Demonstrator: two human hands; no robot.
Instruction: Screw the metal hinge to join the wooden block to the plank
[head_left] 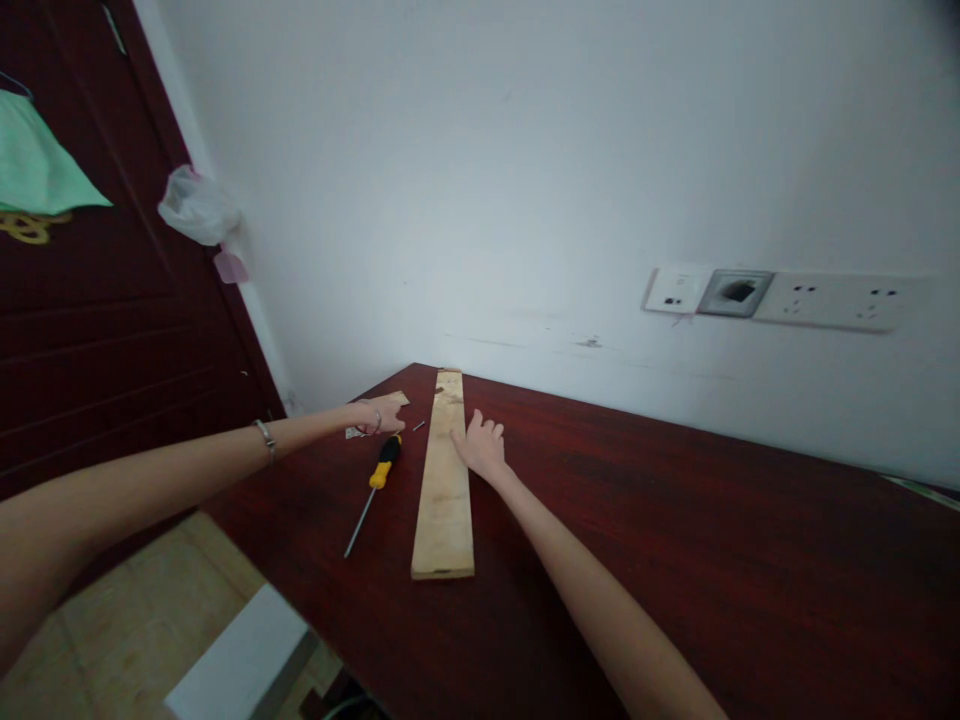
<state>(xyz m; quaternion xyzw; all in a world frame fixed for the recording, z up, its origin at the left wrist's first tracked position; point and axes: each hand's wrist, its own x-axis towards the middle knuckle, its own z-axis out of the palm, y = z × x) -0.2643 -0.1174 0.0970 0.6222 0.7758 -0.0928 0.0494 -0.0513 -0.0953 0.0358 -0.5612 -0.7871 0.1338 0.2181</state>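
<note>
- Wooden board (444, 500): lies flat on the dark red surface (637, 520), its far end near the wall (450, 180) and its near end towards my viewpoint. I take its placing as done; I see no other part joined to it.
- Right hand (486, 447): rests at the board's right edge, thumb over the wood. Its fingers (498, 431) are apart, not clamped; I judge the contact to be light steadying, if it bears weight at all.
- Left hand (386, 413): is left of the board, low over the surface, beside a small pale piece (403, 398). I cannot tell whether its fingers are together or apart, nor whether they touch that piece.
- Metal pin (418, 426): a thin, short item lying loose between the left hand and the board, touching neither. Too small for me to identify further; whatever use it has is, I judge, not yet made.
- Screwdriver (381, 474): black-and-yellow handle close to the left hand, shaft pointing towards my viewpoint, held by neither hand. I count any step with it as not under way.
- Overall progress: I judge the parts laid out and unjoined, with the handling of the loose items remaining. The far end of the board bears marks whose cause I cannot tell.
</note>
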